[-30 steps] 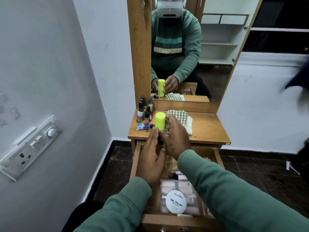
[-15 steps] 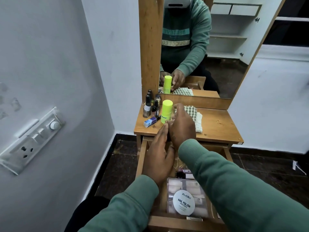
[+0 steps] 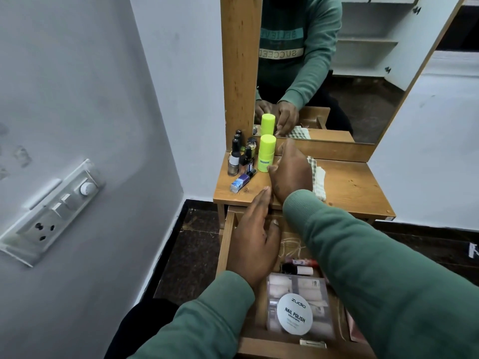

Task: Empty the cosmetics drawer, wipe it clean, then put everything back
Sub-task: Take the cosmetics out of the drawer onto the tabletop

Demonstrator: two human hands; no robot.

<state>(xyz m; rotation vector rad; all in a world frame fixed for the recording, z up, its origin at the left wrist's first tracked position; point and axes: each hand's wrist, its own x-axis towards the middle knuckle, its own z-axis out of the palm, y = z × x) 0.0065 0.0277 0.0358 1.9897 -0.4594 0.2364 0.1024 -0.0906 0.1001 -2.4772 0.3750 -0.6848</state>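
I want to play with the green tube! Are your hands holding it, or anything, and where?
Nothing is held. The right hand is open beside the upright green tube; the left hand hovers flat over the open drawer.

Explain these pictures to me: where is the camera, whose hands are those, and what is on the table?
There is no machine here: a person wears a camera on the head, so the view looks forward and down at their own hands. The mirror shows the same person from the front. On the wooden table stand nail polish bottles and a yellow-green stick; a blue tube and a checked cloth lie nearby. The right hand is open beside the stick; the left hand hovers flat over the open drawer, which holds a clear nail polish box. Neither grips anything.
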